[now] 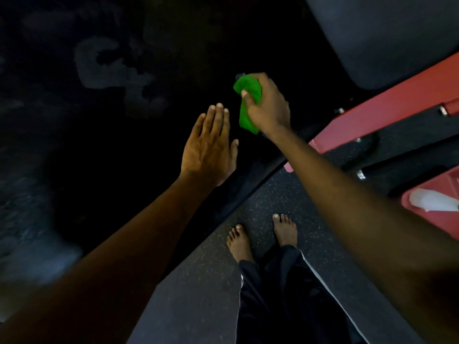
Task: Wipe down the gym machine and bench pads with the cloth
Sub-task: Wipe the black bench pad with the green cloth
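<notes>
Gripping cloth (248,100): right hand (267,108) | left hand (211,147) flat, fingers straight

Left hand (210,147) is held flat, palm down, fingers straight and together pointing to 12 o'clock; its forearm is stretched in from 7 o'clock. Right hand (268,105) is curled round cloth (248,86), arm extended from 4 o'clock

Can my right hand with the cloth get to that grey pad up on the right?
Probably yes. The right hand, gripping the green cloth, is close beside the grey pad, and nothing shows in the dark gap between them. The red frame runs below the pad, not across the way.
</notes>
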The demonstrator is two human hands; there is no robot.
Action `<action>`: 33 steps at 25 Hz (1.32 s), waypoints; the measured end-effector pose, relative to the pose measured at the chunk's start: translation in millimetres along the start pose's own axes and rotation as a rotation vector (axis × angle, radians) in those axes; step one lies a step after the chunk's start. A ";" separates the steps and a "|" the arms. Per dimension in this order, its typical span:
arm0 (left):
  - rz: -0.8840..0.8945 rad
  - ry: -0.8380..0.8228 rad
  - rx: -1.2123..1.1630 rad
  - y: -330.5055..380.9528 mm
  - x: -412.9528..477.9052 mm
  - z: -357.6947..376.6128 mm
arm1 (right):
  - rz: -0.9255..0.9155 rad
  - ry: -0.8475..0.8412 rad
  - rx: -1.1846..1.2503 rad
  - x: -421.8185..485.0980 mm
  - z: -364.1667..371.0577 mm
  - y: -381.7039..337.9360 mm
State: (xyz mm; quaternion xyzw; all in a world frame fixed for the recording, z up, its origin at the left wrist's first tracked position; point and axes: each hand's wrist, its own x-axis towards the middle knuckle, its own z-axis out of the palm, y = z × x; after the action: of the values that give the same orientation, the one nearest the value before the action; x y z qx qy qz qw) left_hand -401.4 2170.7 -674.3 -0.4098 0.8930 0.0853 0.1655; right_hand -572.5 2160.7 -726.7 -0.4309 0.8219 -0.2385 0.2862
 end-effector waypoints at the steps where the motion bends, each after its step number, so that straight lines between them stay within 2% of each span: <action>1: 0.001 -0.012 -0.015 -2.2 -5.3 -1.6 | -0.035 -0.037 0.025 -20.6 -2.6 1.1; 4: 0.005 -0.048 -0.035 -12.1 -40.3 -8.4 | -0.099 -0.113 0.086 -96.1 -5.1 8.8; 6: 0.009 -0.060 -0.013 -16.3 -66.7 -11.9 | -0.124 -0.102 0.072 -127.1 -4.7 11.9; 8: 0.026 -0.065 0.015 -17.0 -77.7 -12.1 | -0.136 -0.080 0.067 -118.5 -5.3 12.4; 13: 0.018 -0.031 0.035 -15.0 -74.0 -8.6 | 0.058 0.053 0.096 -58.0 -0.7 -2.1; 16: 0.025 -0.072 -0.030 -15.8 -82.6 -18.6 | 0.087 0.091 0.129 -88.4 3.8 -10.1; 20: 0.108 -0.171 -0.015 -18.1 -137.1 -23.4 | -0.044 -0.006 0.180 -173.9 10.7 -8.3; 23: 0.132 -0.193 0.116 -20.6 -158.8 -15.7 | -0.191 -0.024 0.165 -180.6 5.8 11.0; 25: 0.139 -0.196 0.164 -19.3 -156.2 -13.1 | -0.108 -0.003 0.170 -157.7 1.6 21.7; 30: 0.126 -0.181 0.197 -18.8 -157.3 -11.1 | 0.101 0.170 0.224 -128.9 -1.9 21.3; 33: 0.121 -0.147 0.201 -16.9 -155.9 -10.4 | -0.003 0.142 0.220 -170.4 13.0 3.1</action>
State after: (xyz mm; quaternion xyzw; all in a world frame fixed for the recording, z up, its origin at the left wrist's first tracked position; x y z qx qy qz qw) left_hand -295.9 2266.4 -607.9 -0.3294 0.9055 0.0349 0.2652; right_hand -486.3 2304.4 -692.9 -0.3800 0.8084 -0.3575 0.2726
